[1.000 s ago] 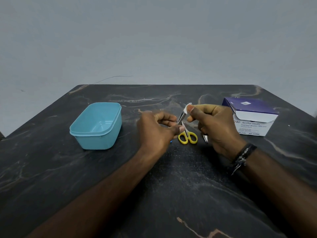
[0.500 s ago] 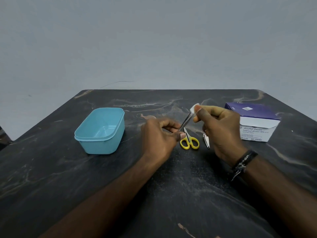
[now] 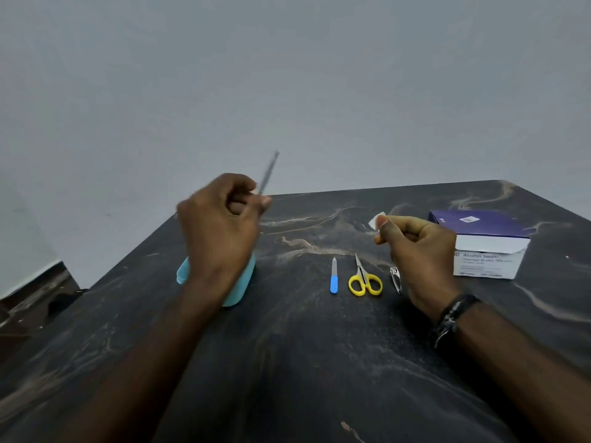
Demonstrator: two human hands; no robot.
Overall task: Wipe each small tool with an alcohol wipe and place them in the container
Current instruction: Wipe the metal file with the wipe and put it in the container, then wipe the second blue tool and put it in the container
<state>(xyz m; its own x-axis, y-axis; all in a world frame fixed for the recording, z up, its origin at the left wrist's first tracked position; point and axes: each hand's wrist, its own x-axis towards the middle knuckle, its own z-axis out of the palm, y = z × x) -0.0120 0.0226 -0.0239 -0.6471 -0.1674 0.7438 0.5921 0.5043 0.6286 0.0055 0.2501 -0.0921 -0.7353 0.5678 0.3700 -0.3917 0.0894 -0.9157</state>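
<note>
Bench (image 3: 287, 362) is dark marbled stone and fills the lower two thirds of the frame, with a grey wall above.

Left hand (image 3: 220, 231) sits left of centre, raised off the bench, fingers curled round the low end of a thin metal tool (image 3: 268, 172). I see the tool sticking up and tilted right, blurred, so I cannot tell what kind it is. The hand covers most of the blue container (image 3: 241, 287); only its lower right wall and a bit of rim at the left show under the wrist.

Right hand (image 3: 419, 247) is right of centre, also raised, thumb and forefinger pinching a small white wipe (image 3: 374, 221) at its upper left. The other fingers are curled in. There is a dark bracelet (image 3: 454, 314) on that wrist.

Three tools lie flat in a row on the bench between the hands, near centre frame:
- nail file (image 3: 334, 276), blue handle, tip pointing to the far edge
- scissors (image 3: 364, 279), yellow handles toward me, just beside the file on its right
- nail clipper (image 3: 395, 279), metal, just right of the scissors and partly behind the right hand

Box of alcohol swabs (image 3: 486, 247), purple top and white front, stands at the right of the frame behind the right hand, flap open.
</note>
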